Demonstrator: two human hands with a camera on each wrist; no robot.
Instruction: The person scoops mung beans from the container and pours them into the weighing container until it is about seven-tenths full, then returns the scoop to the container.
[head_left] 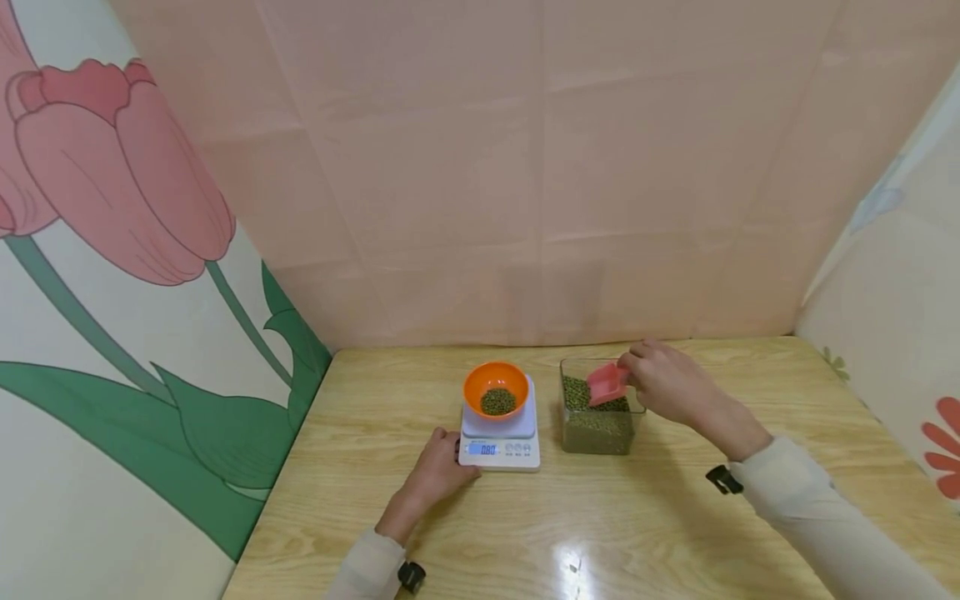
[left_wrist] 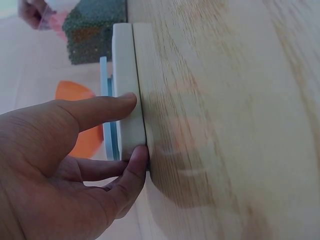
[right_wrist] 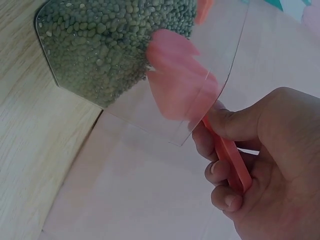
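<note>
My right hand (head_left: 671,383) grips the handle of a pink plastic scoop (right_wrist: 175,75). The scoop's bowl is inside a clear square container (head_left: 596,450), touching the green mung beans (right_wrist: 100,45) that partly fill it. At the near left corner of a white kitchen scale (head_left: 498,460), my left hand (head_left: 442,467) holds the edge with thumb and curled fingers (left_wrist: 127,182). An orange bowl (head_left: 483,377) stands on the scale's platform with a small heap of mung beans (head_left: 498,402) in it. The lit display seems to read 0.80.
Scale and container stand side by side on a wood-grain table (head_left: 360,417), a narrow gap between them. A pink sheet (head_left: 450,208) hangs behind the table's far edge. Tulip-patterned covering (head_left: 112,183) rises on the left, and a pale patterned panel (head_left: 900,317) on the right.
</note>
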